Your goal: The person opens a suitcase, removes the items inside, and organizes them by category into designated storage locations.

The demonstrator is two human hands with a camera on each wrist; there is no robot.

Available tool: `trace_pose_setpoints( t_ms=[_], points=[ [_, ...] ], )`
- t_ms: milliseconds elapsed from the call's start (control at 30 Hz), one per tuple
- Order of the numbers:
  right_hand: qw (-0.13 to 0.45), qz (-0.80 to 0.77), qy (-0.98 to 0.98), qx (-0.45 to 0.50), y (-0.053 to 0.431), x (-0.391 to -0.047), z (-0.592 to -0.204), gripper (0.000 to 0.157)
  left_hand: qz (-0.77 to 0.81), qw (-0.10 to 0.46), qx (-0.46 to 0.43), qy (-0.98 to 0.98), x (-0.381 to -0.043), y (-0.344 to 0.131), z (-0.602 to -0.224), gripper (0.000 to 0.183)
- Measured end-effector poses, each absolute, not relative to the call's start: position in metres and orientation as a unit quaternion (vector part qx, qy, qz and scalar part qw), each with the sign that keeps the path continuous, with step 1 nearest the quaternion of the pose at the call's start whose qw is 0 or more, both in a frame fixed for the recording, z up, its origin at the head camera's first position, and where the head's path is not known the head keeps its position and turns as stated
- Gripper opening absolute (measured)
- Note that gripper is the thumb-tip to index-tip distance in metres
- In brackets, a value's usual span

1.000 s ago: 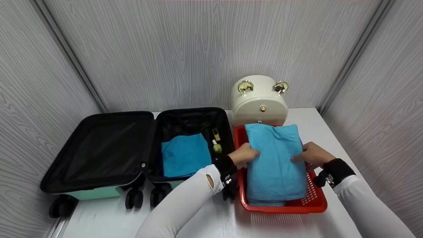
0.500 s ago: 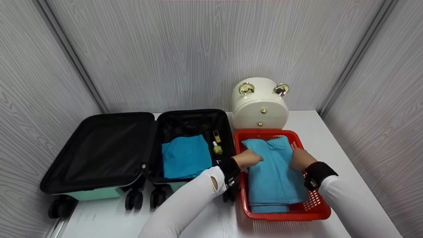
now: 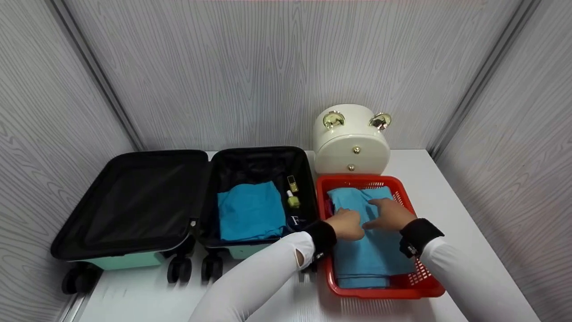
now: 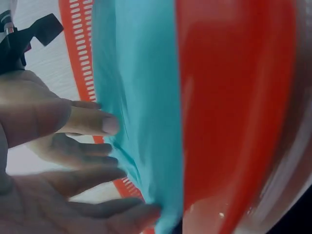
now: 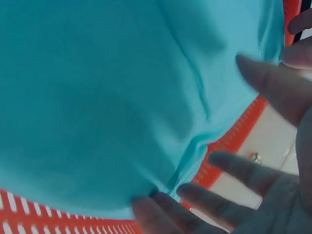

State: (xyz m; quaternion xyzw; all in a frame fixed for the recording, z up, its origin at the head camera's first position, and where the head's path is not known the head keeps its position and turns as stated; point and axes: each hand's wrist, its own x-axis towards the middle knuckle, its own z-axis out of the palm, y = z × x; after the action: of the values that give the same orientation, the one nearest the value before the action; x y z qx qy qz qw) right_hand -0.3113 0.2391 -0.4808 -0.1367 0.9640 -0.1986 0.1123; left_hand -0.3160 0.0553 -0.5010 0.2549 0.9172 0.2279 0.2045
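A folded light-blue cloth (image 3: 371,255), in layers, lies in a red plastic basket (image 3: 384,293) with slotted walls. Over its left part is my left hand (image 3: 346,223); the left wrist view shows its fingers (image 4: 131,217) stretched out at the cloth's edge. Close beside it, my right hand (image 3: 389,215) is above the upper part of the cloth. Thumb and fingers are spread apart in the right wrist view, with the fingertips (image 5: 146,207) right at the cloth's border. Neither hand grips the cloth.
An open suitcase (image 3: 147,201) stands left of the basket. Its right half holds a blue cloth (image 3: 251,212), a green nail polish bottle (image 3: 292,200) and a small gold item (image 3: 292,183). Behind the basket sits a cream box (image 3: 351,152) with gold ears and knobs.
Both hands have lowered the cloth into the basket and let it go. The right hand has moved inward toward the left, its fingers now spread; the left has shifted slightly right.
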Motion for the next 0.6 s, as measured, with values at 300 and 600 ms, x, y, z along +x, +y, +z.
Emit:
trace_pose_setpoints(
  t_ms=[300, 600],
  points=[
    [0.214, -0.182, 0.947, -0.155, 0.231, -0.325, -0.515, 0.104, 0.249, 0.249, 0.247, 0.903, -0.299, 0.044, -0.475, 0.02],
    [0.238, -0.168, 0.951, -0.1, 0.222, -0.323, -0.518, 0.112, 0.277, 0.257, 0.227, 0.898, -0.317, 0.04, -0.496, 0.028]
  ],
)
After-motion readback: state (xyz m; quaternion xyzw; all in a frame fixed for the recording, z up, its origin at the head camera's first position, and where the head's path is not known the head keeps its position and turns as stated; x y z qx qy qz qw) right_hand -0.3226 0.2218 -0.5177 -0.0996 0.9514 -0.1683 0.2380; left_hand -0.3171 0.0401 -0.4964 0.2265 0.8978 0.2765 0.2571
